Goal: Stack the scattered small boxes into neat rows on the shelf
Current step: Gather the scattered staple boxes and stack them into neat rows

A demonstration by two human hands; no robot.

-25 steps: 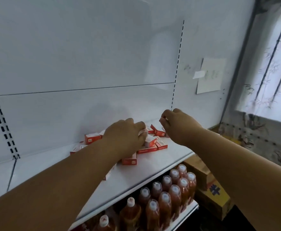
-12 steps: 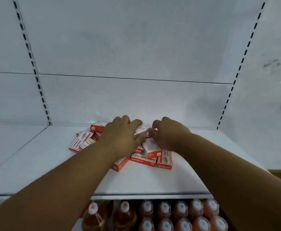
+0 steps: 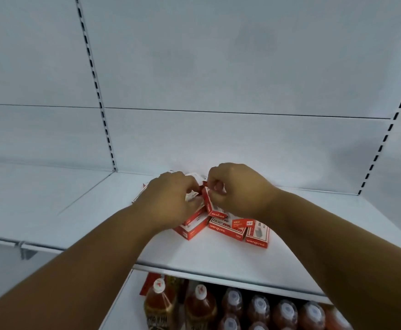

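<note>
Several small red-and-white boxes (image 3: 228,231) lie in a loose heap on the white shelf (image 3: 218,256). My left hand (image 3: 168,201) sits over the left part of the heap, its fingers curled round a white-faced box (image 3: 193,196). My right hand (image 3: 237,189) is just to the right, fingers curled, and pinches a tilted red box (image 3: 212,207) by its top end. The two hands almost touch over the pile. One box (image 3: 257,235) lies flat at the right end, another (image 3: 191,231) at the front left. Boxes under my hands are hidden.
The shelf's white back panel (image 3: 218,144) rises close behind the heap, with slotted uprights on both sides. Bare shelf extends to the left and right of the pile. Below the shelf edge stand rows of bottles (image 3: 199,303) with reddish liquid.
The view has come closer and turned more squarely to the shelf. Both hands have curled their fingers onto boxes, and one red box has been tipped up on end.
</note>
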